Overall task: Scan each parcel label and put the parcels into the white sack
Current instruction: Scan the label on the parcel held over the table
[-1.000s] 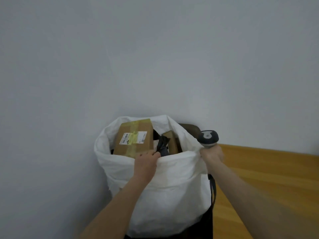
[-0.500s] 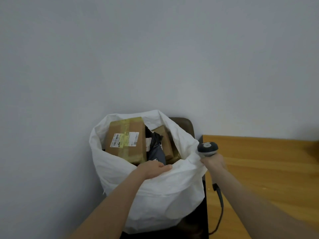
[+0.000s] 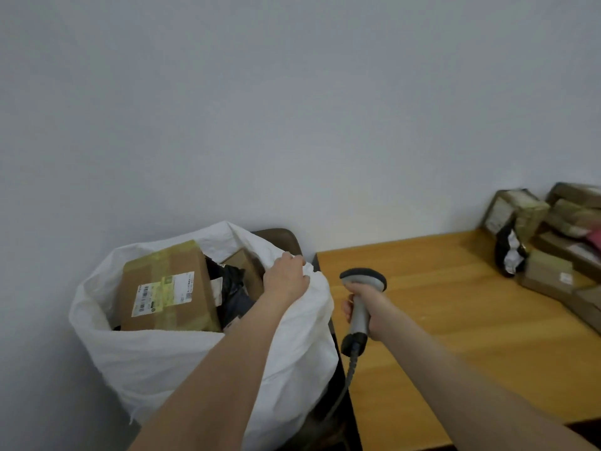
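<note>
**While the sack mouth is held open, the scanner sits ready for the next parcel**

Since the white sack (image 3: 146, 359) is limp fabric, its rim folds inward unless something holds it. The left hand (image 3: 286, 281) does that, with fingers curled over the rim at roughly 2 o'clock of the mouth and pulling it up and out.

The sack stands at 8 o'clock in view, against the wall and beside the counter (image 3: 471, 288). It looks propped on a dark chair (image 3: 276, 236) behind it.

It's already loaded. A taped cardboard box (image 3: 169, 288) leans label-up at 9 o'clock inside, a black poly bag (image 3: 231, 288) is wedged at centre, and another box (image 3: 248, 266) sits at 1 o'clock, next to the left hand.

The right hand (image 3: 367, 307) is wrapped around the scanner (image 3: 363, 278) handle over the counter's near-left edge. The head is up and the cable (image 3: 349, 375) hangs off towards 6 o'clock. My guess is it's kept in hand so no time is lost between scans.

The unscanned parcels (image 3: 549, 271) are piled at 3 o'clock on the counter, well apart from both hands.

Judgement: the task is mid-way, and the rim is being tidied so the next drop goes in clean.
</note>
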